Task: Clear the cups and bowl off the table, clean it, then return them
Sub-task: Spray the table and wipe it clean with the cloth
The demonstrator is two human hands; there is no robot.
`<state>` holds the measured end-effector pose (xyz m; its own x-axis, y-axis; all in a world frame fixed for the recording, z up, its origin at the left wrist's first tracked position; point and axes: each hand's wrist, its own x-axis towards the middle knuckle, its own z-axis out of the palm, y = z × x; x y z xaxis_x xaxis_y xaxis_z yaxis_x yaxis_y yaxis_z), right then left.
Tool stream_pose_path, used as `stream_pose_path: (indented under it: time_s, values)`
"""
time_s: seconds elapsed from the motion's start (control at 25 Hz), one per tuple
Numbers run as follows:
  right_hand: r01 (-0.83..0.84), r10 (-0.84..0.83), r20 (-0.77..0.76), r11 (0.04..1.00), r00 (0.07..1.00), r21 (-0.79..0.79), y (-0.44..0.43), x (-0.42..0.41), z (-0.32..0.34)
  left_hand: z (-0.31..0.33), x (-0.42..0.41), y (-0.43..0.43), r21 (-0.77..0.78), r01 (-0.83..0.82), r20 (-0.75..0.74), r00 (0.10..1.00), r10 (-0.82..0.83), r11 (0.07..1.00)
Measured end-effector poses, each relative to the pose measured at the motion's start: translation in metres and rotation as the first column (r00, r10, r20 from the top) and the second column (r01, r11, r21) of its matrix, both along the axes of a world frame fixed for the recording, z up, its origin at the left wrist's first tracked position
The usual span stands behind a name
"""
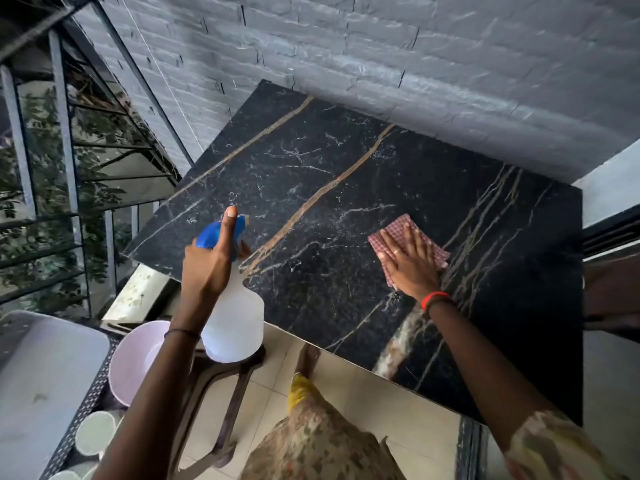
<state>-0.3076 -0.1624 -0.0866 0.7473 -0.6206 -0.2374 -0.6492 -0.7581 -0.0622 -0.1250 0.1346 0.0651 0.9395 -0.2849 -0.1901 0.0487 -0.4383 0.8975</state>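
A black marble table (pixel 311 174) with gold and white veins fills the middle of the view, with nothing standing on it. My left hand (pixel 207 261) grips a clear spray bottle (pixel 235 323) with a blue nozzle over the table's left corner. My right hand (pixel 410 265) lies flat with straight fingers on a red-checked cloth (pixel 398 230) and presses it onto the marble. A pale pink bowl (pixel 135 355) sits at the lower left on a dark perforated surface. White cups (pixel 95 433) stand below it, near the frame's bottom edge.
A grey stone-brick wall (pixel 381 57) backs the table. A metal railing (pixel 69 168) with foliage behind runs along the left. A dark stool (pixel 221 393) stands on the tiled floor under the bottle. A grey lid or tray (pixel 41 375) lies at the lower left.
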Motion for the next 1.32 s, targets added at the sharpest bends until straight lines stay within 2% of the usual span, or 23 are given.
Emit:
stream_pose_path:
  time_s: [0.08, 0.24, 0.4, 0.52, 0.6, 0.76, 0.88, 0.96, 1.04, 1.12, 1.2, 1.32]
  values:
    - [-0.050, 0.049, 0.014, 0.998, 0.999, 0.030, 0.015, 0.045, -0.001, -0.003, 0.020, -0.002, 0.043, 0.012, 0.008, 1.000, -0.012, 0.999]
    - [-0.314, 0.312, 0.066, 0.949, 0.948, 0.027, 0.085, 0.079, -0.003, -0.001, 0.054, -0.019, 0.045, 0.005, -0.014, 1.000, -0.004, 0.999]
    - [-0.490, 0.480, 0.132, 0.870, 0.867, 0.056, 0.132, 0.029, 0.001, 0.001, 0.088, -0.043, 0.034, 0.014, -0.011, 1.000, -0.013, 0.999]
    - [-0.584, 0.576, 0.133, 0.811, 0.807, 0.028, 0.118, -0.021, 0.002, 0.002, 0.110, -0.064, 0.028, 0.045, -0.012, 0.999, -0.045, 0.999]
    - [-0.561, 0.555, 0.125, 0.828, 0.822, 0.013, 0.083, -0.040, 0.004, 0.000, 0.123, -0.073, 0.019, 0.044, -0.007, 0.999, -0.044, 0.999]
    - [-0.320, 0.319, 0.060, 0.948, 0.946, -0.007, -0.015, -0.018, 0.005, -0.001, 0.144, -0.093, 0.029, 0.069, 0.018, 0.997, -0.070, 0.997]
    - [-0.157, 0.157, -0.012, 0.986, 0.988, -0.058, -0.080, 0.047, 0.001, -0.004, 0.153, -0.104, 0.025, 0.071, 0.023, 0.997, -0.071, 0.997]
    - [-0.048, 0.047, -0.007, 0.997, 0.999, -0.055, -0.103, 0.101, 0.000, -0.008, 0.159, -0.108, 0.018, 0.061, 0.019, 0.998, -0.061, 0.998]
    - [-0.005, 0.005, 0.002, 1.000, 1.000, -0.024, -0.108, 0.153, 0.001, -0.011, 0.164, -0.112, 0.021, 0.053, 0.027, 0.998, -0.054, 0.998]
    - [-0.057, 0.058, 0.025, 0.998, 0.998, -0.003, -0.091, 0.193, 0.001, -0.012, 0.170, -0.116, 0.027, 0.051, 0.026, 0.998, -0.052, 0.998]
    - [-0.217, 0.216, 0.013, 0.976, 0.976, 0.018, -0.058, 0.212, 0.000, -0.012, 0.173, -0.119, 0.029, 0.052, 0.023, 0.998, -0.053, 0.998]
    - [-0.403, 0.403, 0.030, 0.915, 0.915, 0.006, -0.017, 0.185, -0.006, -0.010, 0.180, -0.120, 0.003, 0.030, 0.038, 0.999, -0.030, 1.000]
